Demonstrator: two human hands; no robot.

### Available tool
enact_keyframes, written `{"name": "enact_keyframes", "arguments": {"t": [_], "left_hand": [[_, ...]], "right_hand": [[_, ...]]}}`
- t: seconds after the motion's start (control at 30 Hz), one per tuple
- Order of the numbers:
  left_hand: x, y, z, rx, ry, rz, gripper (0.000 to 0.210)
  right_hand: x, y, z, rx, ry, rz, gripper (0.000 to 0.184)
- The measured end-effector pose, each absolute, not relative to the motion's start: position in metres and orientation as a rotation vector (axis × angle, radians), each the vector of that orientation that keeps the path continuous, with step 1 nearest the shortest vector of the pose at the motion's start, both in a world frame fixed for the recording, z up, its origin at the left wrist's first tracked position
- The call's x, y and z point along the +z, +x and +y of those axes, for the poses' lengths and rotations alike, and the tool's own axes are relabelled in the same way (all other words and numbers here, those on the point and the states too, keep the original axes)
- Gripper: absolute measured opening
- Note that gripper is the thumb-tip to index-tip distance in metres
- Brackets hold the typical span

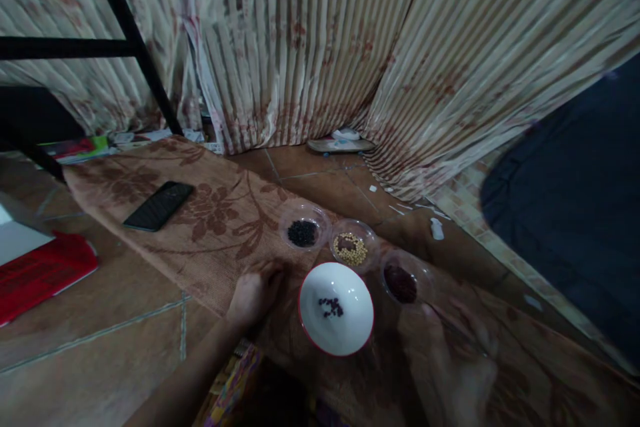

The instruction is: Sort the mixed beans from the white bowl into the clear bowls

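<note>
A white bowl (359, 333) with a red rim stands on the cloth between my hands, a few dark red beans (331, 307) in its bottom. Loosely curled, my left hand (255, 290) rests on the cloth left of the bowl, with nothing visible in it. My right hand (445, 353), blurred, is right of the bowl, near a clear cup of dark red beans (400, 282). A thin stick-like thing (457, 327) shows at its fingers; its kind is unclear. Behind the bowl are clear cups of black beans (301, 233) and yellow beans (353, 252).
The brown flowered cloth (200, 247) covers a long narrow surface with a black phone (159, 205) lying on it. Beyond are a skateboard (340, 145), white scraps (437, 228) on the tiles and striped curtains (300, 47). A red-and-white box (45, 273) is at left.
</note>
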State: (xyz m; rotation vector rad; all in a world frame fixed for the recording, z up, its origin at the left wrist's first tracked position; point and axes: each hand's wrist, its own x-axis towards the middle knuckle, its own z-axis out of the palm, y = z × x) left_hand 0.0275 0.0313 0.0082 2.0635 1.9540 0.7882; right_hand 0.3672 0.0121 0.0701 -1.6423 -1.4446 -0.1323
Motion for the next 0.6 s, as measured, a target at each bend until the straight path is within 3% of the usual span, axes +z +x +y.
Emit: {"name": "enact_keyframes", "arguments": {"t": [0.13, 0.3, 0.6], "left_hand": [[0.008, 0.028, 0.031, 0.747, 2.069, 1.942, 0.014], [0.006, 0.029, 0.03, 0.776, 2.063, 1.93, 0.013], [0.01, 0.031, 0.029, 0.771, 2.055, 1.911, 0.013]], "right_hand": [[0.069, 0.336, -0.008, 0.092, -1.61, -1.609, 0.032], [0.05, 0.32, -0.017, 0.115, -1.419, -1.809, 0.026], [0.045, 0.312, -0.022, 0.223, -1.534, -1.772, 0.031]]}}
